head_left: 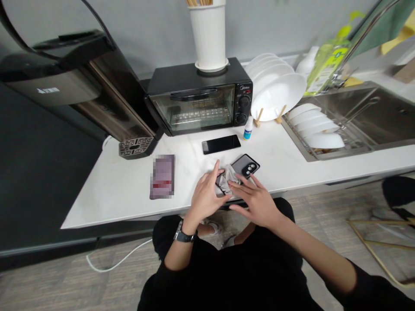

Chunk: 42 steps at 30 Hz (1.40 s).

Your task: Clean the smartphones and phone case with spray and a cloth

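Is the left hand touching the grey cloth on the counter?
Touching. In the head view, the left hand has its thumb and fingertips pinched on the grey cloth, with no gap visible. The cloth lies partly over a phone that is camera side up.

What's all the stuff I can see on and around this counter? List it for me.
grey cloth: one, grey, on the counter under both hands
phone with camera rings: one, dark, back side up, partly under the cloth
black phone: one, before the oven
blurred flat item: one, purplish, left on the counter
small bottle: one, white with blue label, beside the oven
toaster oven: one, black, at the wall
white holder: one, atop the oven
plates: several, white, in a rack
sink: one, steel, right
counter: one, white
left hand: on the cloth, watch on wrist
right hand: on the cloth
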{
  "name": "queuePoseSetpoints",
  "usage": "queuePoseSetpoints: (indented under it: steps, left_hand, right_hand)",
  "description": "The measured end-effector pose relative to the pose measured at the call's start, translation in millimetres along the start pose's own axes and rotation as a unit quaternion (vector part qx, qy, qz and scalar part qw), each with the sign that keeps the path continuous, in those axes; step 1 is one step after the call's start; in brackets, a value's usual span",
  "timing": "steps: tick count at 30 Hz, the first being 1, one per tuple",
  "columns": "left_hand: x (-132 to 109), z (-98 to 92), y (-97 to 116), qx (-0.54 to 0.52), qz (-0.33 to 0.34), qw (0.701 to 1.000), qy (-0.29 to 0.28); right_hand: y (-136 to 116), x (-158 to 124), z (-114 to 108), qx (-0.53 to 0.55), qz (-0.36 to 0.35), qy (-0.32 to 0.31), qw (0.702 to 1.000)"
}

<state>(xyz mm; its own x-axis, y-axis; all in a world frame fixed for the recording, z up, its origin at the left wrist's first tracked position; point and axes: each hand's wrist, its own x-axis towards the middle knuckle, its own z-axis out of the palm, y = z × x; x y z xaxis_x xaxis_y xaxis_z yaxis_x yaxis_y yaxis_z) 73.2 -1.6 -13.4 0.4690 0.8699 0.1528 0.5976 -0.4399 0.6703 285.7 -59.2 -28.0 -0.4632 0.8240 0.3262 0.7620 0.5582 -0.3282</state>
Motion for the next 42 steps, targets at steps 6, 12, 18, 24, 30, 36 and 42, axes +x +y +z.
queuePoseSetpoints:
  steps: [6,12,18,24,30,36,42]
  left_hand:
    - [5,-1.7,4,0.005,0.003,1.0,-0.008]
    - [1,0.0,-2,0.014,-0.018,1.0,-0.014]
    - [2,-0.9,3,0.012,-0.006,1.0,-0.011]
    - [3,1.2,0,0.016,0.0,1.0,-0.007]
    - [-1,-0.3,-2,0.018,-0.016,1.0,-0.013]
    - [3,-1.2,0,0.018,-0.003,1.0,-0.022]
    - [1,0.5,-4,0.019,-0.008,1.0,-0.023]
  right_hand:
    - [44,14,-14,-0.109,0.113,0.073,0.985]
    - [-10,24,10,0.013,-0.017,0.007,1.0]
    - [31,-1,-17,-0.057,0.054,0.024,0.997]
    - [35,25,-1,-0.073,0.081,0.071,0.992]
    - [-4,11,5,0.025,-0.021,0.004,0.999]
    - [64,3,-21,-0.102,0.086,0.072,0.988]
    - [7,27,14,0.002,0.0,0.038,0.999]
